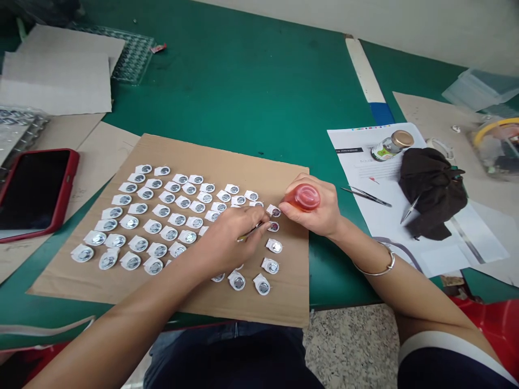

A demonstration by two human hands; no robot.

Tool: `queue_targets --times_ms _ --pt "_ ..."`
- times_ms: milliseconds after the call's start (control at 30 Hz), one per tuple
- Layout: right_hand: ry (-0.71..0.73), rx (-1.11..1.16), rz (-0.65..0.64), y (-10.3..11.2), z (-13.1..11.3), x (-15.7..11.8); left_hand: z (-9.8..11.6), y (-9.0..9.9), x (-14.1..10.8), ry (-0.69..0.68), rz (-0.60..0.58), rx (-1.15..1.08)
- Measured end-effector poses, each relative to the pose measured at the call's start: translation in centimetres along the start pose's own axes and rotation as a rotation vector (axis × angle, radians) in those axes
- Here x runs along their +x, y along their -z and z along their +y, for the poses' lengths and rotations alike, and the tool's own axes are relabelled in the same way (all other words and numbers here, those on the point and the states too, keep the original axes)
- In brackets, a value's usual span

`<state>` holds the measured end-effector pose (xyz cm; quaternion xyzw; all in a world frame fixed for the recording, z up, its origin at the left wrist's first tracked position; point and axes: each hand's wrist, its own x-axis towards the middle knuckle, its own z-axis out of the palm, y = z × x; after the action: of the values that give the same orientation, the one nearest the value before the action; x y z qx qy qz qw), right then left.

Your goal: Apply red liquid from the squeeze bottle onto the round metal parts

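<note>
Two hands (pixel 233 232) (pixel 324 213); one bottle (pixel 305 198)

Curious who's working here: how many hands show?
2: the left hand, holding a thin tool over the cardboard; the right hand, gripping a red bottle near the cardboard's right edge. No others show.

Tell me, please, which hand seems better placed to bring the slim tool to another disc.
Probably the left hand: it holds the slim tool, its tip close to the rightmost column of discs, while the right hand is occupied with the red bottle.
</note>
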<state>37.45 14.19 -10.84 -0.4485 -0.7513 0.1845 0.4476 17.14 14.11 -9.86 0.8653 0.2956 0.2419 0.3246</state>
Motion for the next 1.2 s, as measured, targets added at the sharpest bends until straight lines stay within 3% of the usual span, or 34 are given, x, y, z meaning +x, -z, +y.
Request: queue_targets --times_ms 133,367,600,1200 --pt "-0.06 -0.027 0.023 0.9 -1.0 -0.4 -0.1 0.3 0.7 0.115 -0.014 0.009" --pt "-0.281 0.02 0.282 1.5 -2.2 -3.9 -0.3 0.9 1.9 0.272 -0.075 -0.124" --pt "-0.231 -0.122 0.369 0.4 -2.1 -5.7 -0.8 0.7 1.6 0.318 -0.017 -0.281" --pt "-0.204 -0.133 0.323 -0.1 -1.7 -5.2 -1.1 0.7 1.2 0.298 -0.006 -0.267"
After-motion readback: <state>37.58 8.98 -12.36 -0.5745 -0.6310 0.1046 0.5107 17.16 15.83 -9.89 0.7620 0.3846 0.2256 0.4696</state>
